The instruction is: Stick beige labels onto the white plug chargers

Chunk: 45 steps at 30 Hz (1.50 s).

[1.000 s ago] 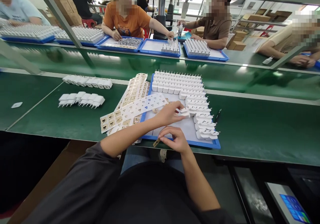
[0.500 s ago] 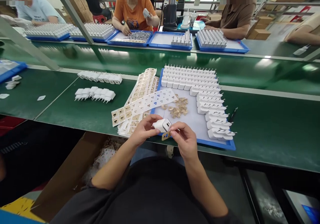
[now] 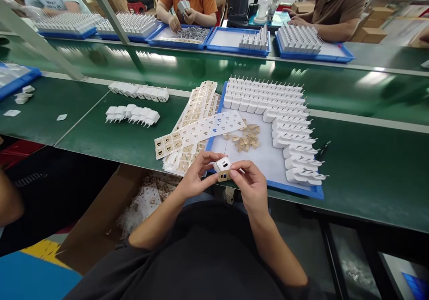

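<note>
The left hand (image 3: 194, 177) and right hand (image 3: 250, 183) meet just off the counter's (image 3: 110, 143) near edge; both grips are clamped on one white charger (image 3: 222, 165), the right fingertips also pinching a tan sticker (image 3: 223, 176) against its lower face; just beyond lies the blue tray (image 3: 301, 192), chargers crowding its far and right edges, loose stickers (image 3: 244, 139) mid-tray; sticker sheets (image 3: 197, 134) overlap its left edge.

You held a white charger (image 3: 222, 164) bearing a tan sticker (image 3: 224, 176). Rows of white chargers (image 3: 288, 112) filled a blue tray (image 3: 295, 189) lined white, on a green belt (image 3: 368, 175).
</note>
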Available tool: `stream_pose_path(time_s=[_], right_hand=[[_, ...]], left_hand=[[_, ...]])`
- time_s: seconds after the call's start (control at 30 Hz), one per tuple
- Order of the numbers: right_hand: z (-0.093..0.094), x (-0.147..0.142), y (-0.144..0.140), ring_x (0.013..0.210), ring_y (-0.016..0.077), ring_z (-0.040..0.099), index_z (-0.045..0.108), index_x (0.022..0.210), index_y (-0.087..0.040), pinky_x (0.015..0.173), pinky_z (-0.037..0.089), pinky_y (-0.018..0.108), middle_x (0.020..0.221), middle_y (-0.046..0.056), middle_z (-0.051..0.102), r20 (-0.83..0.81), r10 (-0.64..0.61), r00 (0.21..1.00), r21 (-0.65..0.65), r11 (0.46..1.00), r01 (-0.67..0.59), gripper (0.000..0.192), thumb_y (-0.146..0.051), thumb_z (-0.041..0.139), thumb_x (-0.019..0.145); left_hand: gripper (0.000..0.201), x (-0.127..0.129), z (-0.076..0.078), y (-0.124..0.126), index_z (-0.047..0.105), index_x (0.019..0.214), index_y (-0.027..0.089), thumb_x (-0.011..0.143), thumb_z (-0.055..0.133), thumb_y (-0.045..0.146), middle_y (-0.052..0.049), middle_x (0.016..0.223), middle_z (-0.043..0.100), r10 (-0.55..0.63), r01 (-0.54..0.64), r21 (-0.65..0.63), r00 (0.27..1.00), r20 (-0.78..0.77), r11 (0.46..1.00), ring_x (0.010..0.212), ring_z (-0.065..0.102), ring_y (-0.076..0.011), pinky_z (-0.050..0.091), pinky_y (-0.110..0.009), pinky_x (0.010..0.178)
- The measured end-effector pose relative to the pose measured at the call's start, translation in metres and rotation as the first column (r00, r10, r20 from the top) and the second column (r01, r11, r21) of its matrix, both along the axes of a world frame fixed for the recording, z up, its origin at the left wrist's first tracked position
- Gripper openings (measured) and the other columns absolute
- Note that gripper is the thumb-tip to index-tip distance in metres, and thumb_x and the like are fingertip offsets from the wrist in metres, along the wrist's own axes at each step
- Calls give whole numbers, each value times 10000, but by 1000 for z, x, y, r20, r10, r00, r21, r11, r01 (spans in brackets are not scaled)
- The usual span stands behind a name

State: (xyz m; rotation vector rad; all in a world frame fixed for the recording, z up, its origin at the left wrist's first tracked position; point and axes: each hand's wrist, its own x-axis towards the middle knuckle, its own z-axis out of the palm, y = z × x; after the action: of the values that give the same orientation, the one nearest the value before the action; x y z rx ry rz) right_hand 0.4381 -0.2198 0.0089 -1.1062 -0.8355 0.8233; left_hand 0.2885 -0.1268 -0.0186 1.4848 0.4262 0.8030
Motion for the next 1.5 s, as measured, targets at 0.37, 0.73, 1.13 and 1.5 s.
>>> stream_pose_path(time_s=[0.37,0.73,1.13,1.5], right_hand=[[4,2,2,874,170,646,699,873,-241,811,534,294,882,13,686,1,-109,994,-34,993,109,43,-274,725,877],[7,0,3,868,160,652,709,876,-242,806,542,285,884,8,684,11,-118,993,-26,993,118,17,-241,726,879],[8,-4,2,889,168,658,692,912,-249,813,560,310,898,13,685,140,-156,978,-25,987,161,42,-266,725,892],[7,-11,3,853,165,653,668,949,-255,769,568,319,892,8,666,320,-221,921,17,974,228,64,-235,709,904]], left_hand=[[434,-2,5,1,688,1271,300,848,785,312,-69,1122,674,254,-201,469,966,-52,860,1059,644,-218,547,-359,941],[444,-2,5,0,685,1262,290,833,801,297,-80,1137,671,251,-196,472,967,-55,859,1069,646,-234,554,-368,931],[432,-2,9,-1,686,1246,285,830,802,288,-76,1111,677,267,-210,509,963,-41,835,1062,654,-233,549,-374,942],[420,-4,12,-2,673,1245,285,843,792,284,-65,1117,672,292,-230,558,956,-23,797,1064,659,-221,551,-359,936]])
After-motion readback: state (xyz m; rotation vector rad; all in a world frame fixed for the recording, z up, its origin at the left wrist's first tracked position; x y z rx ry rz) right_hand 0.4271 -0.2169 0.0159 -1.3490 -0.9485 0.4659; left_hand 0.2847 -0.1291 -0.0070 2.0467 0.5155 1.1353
